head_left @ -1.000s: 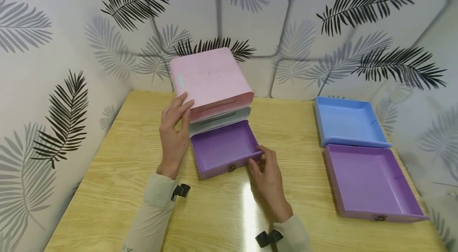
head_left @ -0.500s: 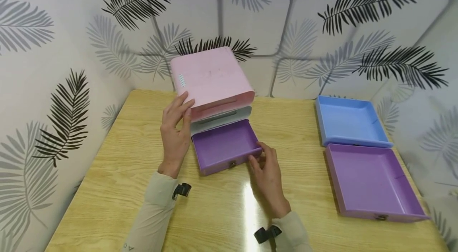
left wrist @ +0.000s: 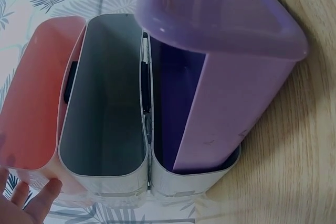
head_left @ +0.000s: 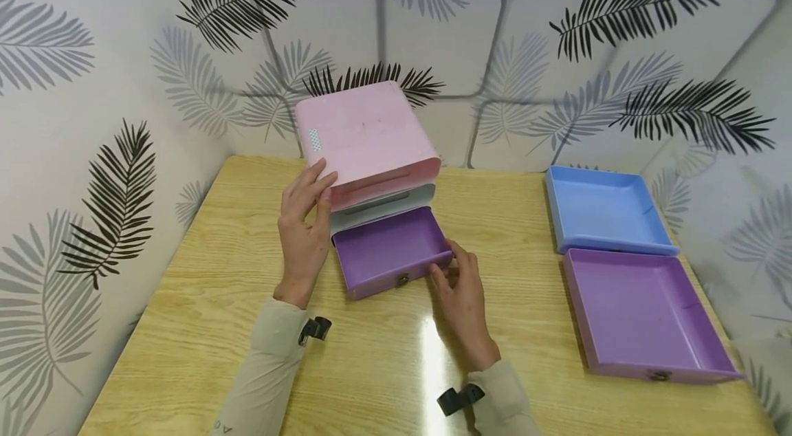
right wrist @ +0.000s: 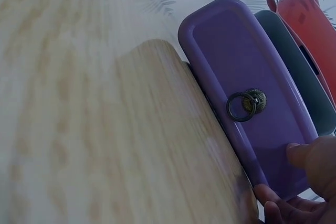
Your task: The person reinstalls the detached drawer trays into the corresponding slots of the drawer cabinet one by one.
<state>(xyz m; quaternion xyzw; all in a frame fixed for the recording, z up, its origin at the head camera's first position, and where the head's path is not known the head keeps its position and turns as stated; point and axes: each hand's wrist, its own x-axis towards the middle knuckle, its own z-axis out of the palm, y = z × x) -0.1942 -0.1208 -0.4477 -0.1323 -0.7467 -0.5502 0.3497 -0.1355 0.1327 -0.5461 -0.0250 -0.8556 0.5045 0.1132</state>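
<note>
A three-tier drawer cabinet stands at the table's back, with a pink top tier (head_left: pixel 365 133), a grey middle tier (head_left: pixel 386 205) and a purple drawer (head_left: pixel 392 250) partly out of the bottom tier. The top and middle tiers are open at the front and hold no drawers, as the left wrist view shows. My left hand (head_left: pixel 303 233) lies against the pink tier's front left corner, fingers extended on its edge. With my right hand (head_left: pixel 464 302) I grip the drawer's front right corner, thumb on the front panel. A ring pull (right wrist: pixel 249 103) hangs on that panel.
To the right on the wooden table (head_left: pixel 204 305) lie a blue drawer (head_left: pixel 609 205) and a larger-looking purple drawer (head_left: pixel 643 312), one in front of the other. A leaf-patterned wall (head_left: pixel 427 30) rises behind the cabinet.
The purple drawer has slid a little further back into the bottom tier, my right hand moving along with it. My left hand keeps its place on the pink tier.
</note>
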